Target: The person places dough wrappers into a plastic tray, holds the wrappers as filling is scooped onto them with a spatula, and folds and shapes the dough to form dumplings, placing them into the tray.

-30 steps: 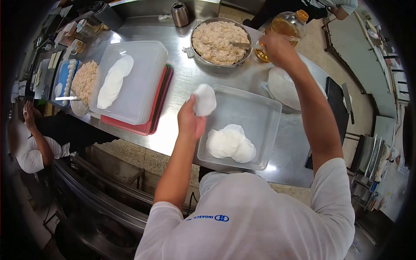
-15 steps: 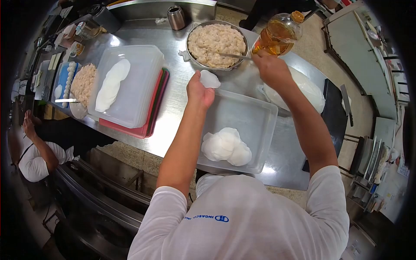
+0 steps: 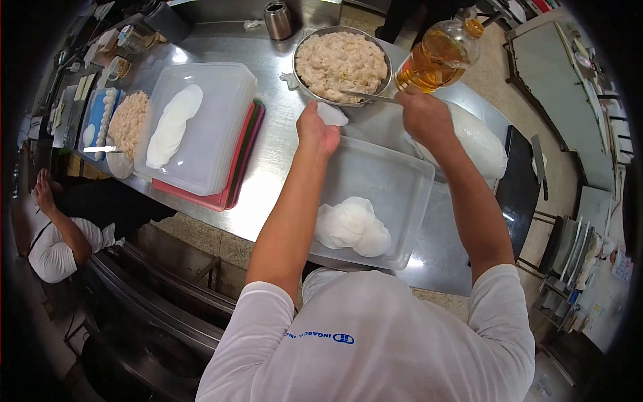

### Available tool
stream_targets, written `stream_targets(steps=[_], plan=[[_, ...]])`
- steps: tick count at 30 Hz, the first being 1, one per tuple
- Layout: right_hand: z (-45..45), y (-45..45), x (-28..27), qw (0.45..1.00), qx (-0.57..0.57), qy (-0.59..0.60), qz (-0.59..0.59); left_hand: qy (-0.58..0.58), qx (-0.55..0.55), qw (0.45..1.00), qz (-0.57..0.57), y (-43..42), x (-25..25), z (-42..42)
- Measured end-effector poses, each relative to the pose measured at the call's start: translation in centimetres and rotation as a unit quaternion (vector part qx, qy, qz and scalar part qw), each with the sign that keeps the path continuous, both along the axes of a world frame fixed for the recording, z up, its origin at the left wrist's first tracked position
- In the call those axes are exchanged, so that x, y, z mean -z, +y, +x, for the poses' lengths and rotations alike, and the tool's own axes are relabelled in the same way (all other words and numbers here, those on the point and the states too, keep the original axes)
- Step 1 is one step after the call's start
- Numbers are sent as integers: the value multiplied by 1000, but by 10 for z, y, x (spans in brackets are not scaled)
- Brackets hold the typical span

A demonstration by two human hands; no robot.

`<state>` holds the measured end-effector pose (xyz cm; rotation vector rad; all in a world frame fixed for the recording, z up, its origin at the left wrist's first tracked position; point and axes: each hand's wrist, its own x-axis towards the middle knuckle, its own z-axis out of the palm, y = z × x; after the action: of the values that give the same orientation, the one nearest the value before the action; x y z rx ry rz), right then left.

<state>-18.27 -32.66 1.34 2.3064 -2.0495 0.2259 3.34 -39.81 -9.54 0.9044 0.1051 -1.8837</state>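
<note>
My left hand [image 3: 317,132] holds a thin round white dumpling wrapper [image 3: 332,114] on its fingers, beside the near rim of a metal bowl. Pale minced filling [image 3: 341,61] is heaped in that bowl [image 3: 295,70]. With my right hand [image 3: 426,115] I grip a flat metal spatula [image 3: 370,96], whose blade lies against the near side of the filling. Below my hands is a clear plastic tray [image 3: 416,211] with a loose pile of white wrappers [image 3: 353,226] at its near end.
An oil bottle [image 3: 439,57] stands behind my right hand, near a plastic-wrapped white bundle [image 3: 472,137]. A knife [image 3: 540,164] lies by a black board [image 3: 514,177]. Stacked lidded containers [image 3: 231,144] stand left, and a steel cup [image 3: 277,21] behind. A co-worker [image 3: 63,244] is at lower left.
My right hand and the spatula have moved slightly down and nearer the bowl's close rim. My left hand still holds the wrapper, now tilted a little more. The view has shifted slightly.
</note>
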Motion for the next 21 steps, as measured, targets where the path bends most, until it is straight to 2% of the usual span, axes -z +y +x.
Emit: stream_targets(steps=[9, 15, 17, 19, 21], plan=[[9, -9, 34, 998, -17, -61, 28, 4, 5, 1000, -18, -7, 3, -3], [10, 19, 47, 982, 35, -179, 39, 49, 5, 999, -12, -4, -10, 5], [10, 32, 61, 975, 11, -220, 34, 67, 8, 998, -4, -3, -10, 9], [8, 39, 58, 971, 4, -236, 37, 68, 14, 998, 5, -2, -7, 15], [2, 41, 47, 972, 12, -227, 50, 13, 7, 1000, 5, 0, -4, 19]])
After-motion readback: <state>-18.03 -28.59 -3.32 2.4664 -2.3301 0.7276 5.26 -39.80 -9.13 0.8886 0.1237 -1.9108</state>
